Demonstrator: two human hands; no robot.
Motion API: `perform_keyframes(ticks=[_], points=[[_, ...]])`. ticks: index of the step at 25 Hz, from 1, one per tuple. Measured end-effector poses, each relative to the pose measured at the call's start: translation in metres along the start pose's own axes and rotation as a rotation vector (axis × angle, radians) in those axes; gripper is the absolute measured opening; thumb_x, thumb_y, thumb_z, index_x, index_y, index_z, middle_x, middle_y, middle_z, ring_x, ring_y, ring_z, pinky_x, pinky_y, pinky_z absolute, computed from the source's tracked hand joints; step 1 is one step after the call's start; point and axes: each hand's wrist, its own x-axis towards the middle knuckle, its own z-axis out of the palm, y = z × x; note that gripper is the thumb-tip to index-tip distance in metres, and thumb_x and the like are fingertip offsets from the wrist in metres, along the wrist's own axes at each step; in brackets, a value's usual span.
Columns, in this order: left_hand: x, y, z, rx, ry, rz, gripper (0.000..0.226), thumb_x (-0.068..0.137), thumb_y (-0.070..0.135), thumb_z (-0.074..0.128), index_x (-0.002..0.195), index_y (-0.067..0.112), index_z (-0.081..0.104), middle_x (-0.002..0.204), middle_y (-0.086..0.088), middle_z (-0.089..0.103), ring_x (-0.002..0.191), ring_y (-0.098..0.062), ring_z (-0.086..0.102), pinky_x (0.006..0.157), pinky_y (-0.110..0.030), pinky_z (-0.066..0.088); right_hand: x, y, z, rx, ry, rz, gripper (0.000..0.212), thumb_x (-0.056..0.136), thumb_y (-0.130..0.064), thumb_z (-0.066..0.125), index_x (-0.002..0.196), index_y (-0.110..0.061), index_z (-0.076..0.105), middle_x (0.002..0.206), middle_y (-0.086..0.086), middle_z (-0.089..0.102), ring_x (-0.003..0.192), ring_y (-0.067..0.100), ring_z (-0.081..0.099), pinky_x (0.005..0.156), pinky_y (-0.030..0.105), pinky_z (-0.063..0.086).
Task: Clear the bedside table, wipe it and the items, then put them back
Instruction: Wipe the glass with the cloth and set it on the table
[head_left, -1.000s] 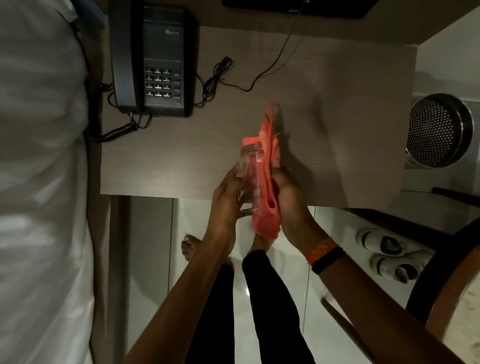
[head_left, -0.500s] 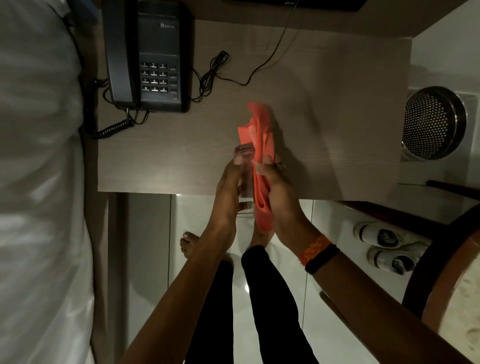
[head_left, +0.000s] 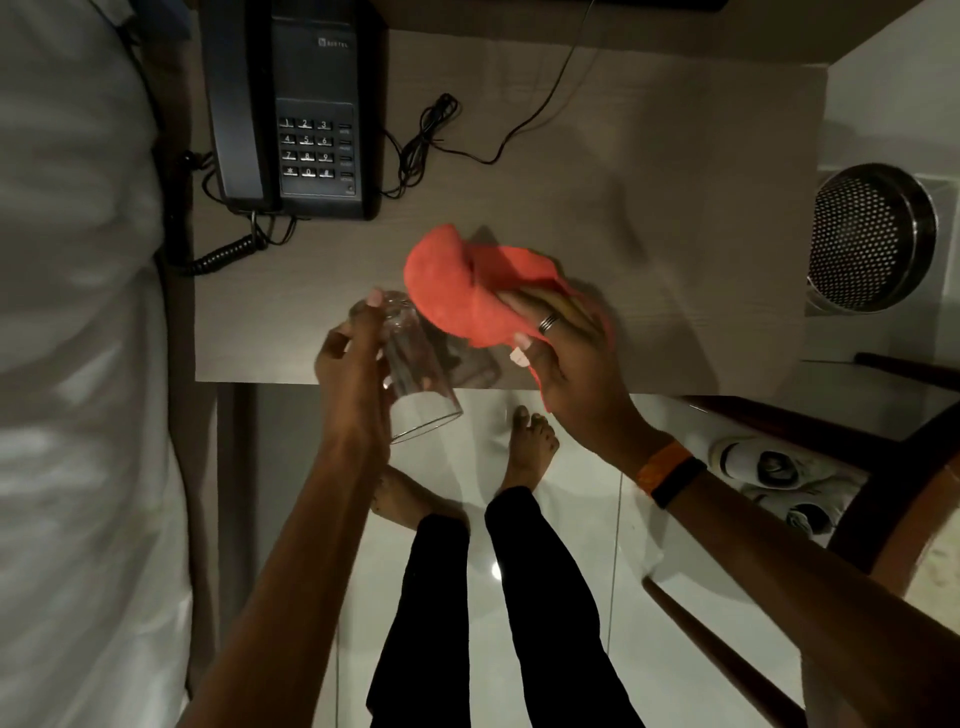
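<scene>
My left hand (head_left: 353, 374) grips a clear drinking glass (head_left: 415, 384), tilted over the front edge of the bedside table (head_left: 649, 234), its open mouth toward me. Just to the right, my right hand (head_left: 566, 364) holds a bunched red cloth (head_left: 457, 280). The cloth hangs above the tabletop beside the glass's far end and seems apart from it. A black desk phone (head_left: 296, 109) sits at the table's back left, with its coiled cord (head_left: 223, 254) and a thin black cable (head_left: 467, 150) lying on the wood.
A white bed (head_left: 78, 364) runs along the left side. A perforated metal bin (head_left: 872, 239) stands right of the table. White shoes (head_left: 769, 478) and a dark wooden chair (head_left: 893, 493) are at the lower right. My bare feet stand on the glossy tile floor (head_left: 571, 519).
My right hand has pulled the red cloth off the glass and moved right, the cloth now bunched open. The glass has tipped more in my left hand, its mouth toward me.
</scene>
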Motion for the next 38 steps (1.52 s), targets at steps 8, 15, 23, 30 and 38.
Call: perform_keyframes(ticks=[8, 15, 23, 30, 38], points=[[-0.005, -0.002, -0.002, 0.119, -0.041, 0.115, 0.065, 0.075, 0.052, 0.075, 0.129, 0.017, 0.062, 0.122, -0.008, 0.070, 0.107, -0.030, 0.070, 0.077, -0.040, 0.061, -0.013, 0.053, 0.020, -0.562, -0.328, -0.333, 0.050, 0.102, -0.032, 0.046, 0.152, -0.034, 0.038, 0.167, 0.005, 0.022, 0.156, 0.027, 0.016, 0.119, 0.053, 0.026], [-0.022, -0.004, 0.108, 0.128, -0.437, 0.172, 0.036, 0.096, 0.013, 0.063, 0.131, 0.010, 0.062, 0.121, -0.015, 0.072, 0.108, -0.031, 0.071, 0.092, -0.051, 0.058, 0.018, 0.021, -0.068, 0.772, -0.210, 0.466, 0.055, 0.098, -0.030, 0.062, 0.149, -0.022, 0.043, 0.133, -0.002, 0.066, 0.117, 0.010, 0.067, 0.094, 0.032, 0.058], [0.033, 0.013, 0.297, 0.437, -0.844, 0.467, 0.088, 0.082, 0.019, 0.075, 0.156, 0.016, 0.028, 0.130, -0.002, 0.062, 0.117, -0.016, 0.066, 0.097, -0.041, 0.055, 0.075, 0.131, -0.190, 0.594, 0.121, 0.322, 0.093, 0.073, -0.004, 0.085, 0.147, -0.023, 0.033, 0.151, 0.016, 0.046, 0.129, 0.013, 0.057, 0.092, 0.020, 0.056], [0.064, 0.017, 0.372, 0.695, -0.788, 0.993, 0.083, 0.089, 0.057, 0.060, 0.149, 0.005, 0.034, 0.122, -0.001, 0.064, 0.105, -0.010, 0.067, 0.087, -0.019, 0.056, 0.112, 0.194, -0.190, 0.354, 0.384, 0.260, 0.087, 0.087, -0.006, 0.072, 0.154, -0.009, 0.018, 0.128, 0.003, 0.066, 0.116, 0.010, 0.066, 0.100, 0.040, 0.057], [0.082, -0.002, 0.383, 0.765, -0.745, 0.972, 0.085, 0.086, 0.043, 0.058, 0.154, 0.004, 0.025, 0.143, -0.018, 0.052, 0.129, -0.026, 0.055, 0.102, -0.025, 0.047, 0.121, 0.223, -0.167, 0.385, 0.408, 0.308, 0.084, 0.089, -0.012, 0.067, 0.156, -0.008, 0.015, 0.138, 0.014, 0.060, 0.126, 0.020, 0.060, 0.107, 0.045, 0.051]])
